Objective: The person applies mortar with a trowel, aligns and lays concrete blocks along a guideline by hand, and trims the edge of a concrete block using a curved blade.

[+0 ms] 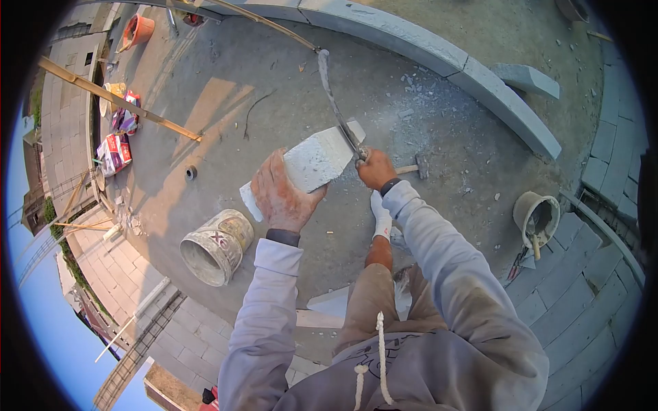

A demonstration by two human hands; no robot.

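My left hand (286,195) grips the near side of a pale, rough-faced lightweight concrete block (319,161), fingers over its top edge and thumb along its lower side. My right hand (375,169) is closed round the lower end of a long, narrow, dust-coated metal blade (331,96), possibly a machete. The blade passes over the block's far end; whether it touches the block I cannot tell. A hammer (421,166) lies on the floor just right of my right hand, its wooden handle pointing toward it.
A curved row of pale blocks (391,34) runs across the far side, with a loose block (526,80) behind it. White buckets stand at left (218,246) and right (537,218). Wooden poles (123,103), bags (115,152) and an orange bucket (139,31) are farther left. Rubble (425,103) litters the floor.
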